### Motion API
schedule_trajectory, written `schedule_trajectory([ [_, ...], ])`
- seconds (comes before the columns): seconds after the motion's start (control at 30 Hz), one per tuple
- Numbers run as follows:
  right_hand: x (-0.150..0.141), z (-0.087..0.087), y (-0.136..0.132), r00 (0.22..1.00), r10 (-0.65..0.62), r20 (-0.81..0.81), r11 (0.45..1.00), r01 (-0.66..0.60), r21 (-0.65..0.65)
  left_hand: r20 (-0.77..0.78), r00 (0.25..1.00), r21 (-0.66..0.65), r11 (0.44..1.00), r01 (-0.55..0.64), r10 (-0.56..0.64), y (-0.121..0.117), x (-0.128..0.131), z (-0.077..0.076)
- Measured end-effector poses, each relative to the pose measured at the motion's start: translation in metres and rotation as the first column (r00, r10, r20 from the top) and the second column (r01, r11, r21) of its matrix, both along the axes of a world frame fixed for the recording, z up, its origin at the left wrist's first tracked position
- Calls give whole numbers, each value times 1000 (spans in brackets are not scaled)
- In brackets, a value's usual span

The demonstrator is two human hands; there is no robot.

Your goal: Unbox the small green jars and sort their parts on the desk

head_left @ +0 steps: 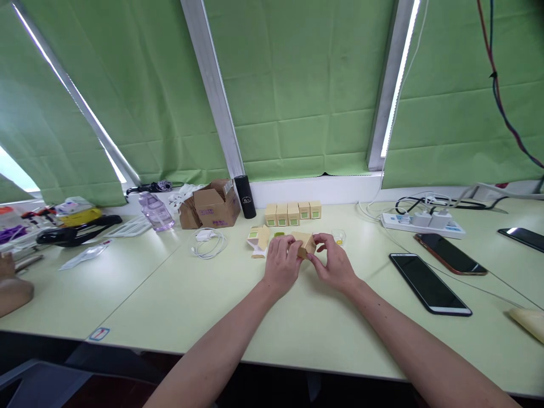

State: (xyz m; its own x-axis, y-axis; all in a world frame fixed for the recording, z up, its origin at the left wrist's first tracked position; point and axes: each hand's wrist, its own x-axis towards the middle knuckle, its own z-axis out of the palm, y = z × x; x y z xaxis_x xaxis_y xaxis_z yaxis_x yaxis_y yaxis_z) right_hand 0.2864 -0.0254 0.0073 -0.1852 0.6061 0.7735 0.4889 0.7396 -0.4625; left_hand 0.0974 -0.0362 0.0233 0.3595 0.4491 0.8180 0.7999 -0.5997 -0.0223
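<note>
Between my two hands is a small kraft cardboard box (305,242), held just above or on the table; I cannot tell which. My left hand (282,259) has its fingers closed on the box's left side. On the right side, my right hand (334,262) pinches the box between thumb and fingers. An unfolded small box (258,238) with a white inside lies to the left of my left hand. Behind the hands sits a little green piece (279,233). A clear plastic piece with something yellow (339,237) lies beyond my right hand. Several closed kraft boxes (282,215) with green labels stand behind.
A coiled white cable (208,242), an open brown carton (216,205), a black bottle (245,196) and a clear purple bottle (156,212) stand left. Phones (429,283) and a power strip (423,223) lie right. Another person's arm (12,289) rests at far left.
</note>
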Motion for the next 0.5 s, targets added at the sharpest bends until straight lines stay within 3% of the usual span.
schedule_trajectory([
  [0.5, 1, 1, -1, 993, 99, -68, 995, -98, 17, 30, 999, -38, 998, -43, 44, -1, 1, -1],
])
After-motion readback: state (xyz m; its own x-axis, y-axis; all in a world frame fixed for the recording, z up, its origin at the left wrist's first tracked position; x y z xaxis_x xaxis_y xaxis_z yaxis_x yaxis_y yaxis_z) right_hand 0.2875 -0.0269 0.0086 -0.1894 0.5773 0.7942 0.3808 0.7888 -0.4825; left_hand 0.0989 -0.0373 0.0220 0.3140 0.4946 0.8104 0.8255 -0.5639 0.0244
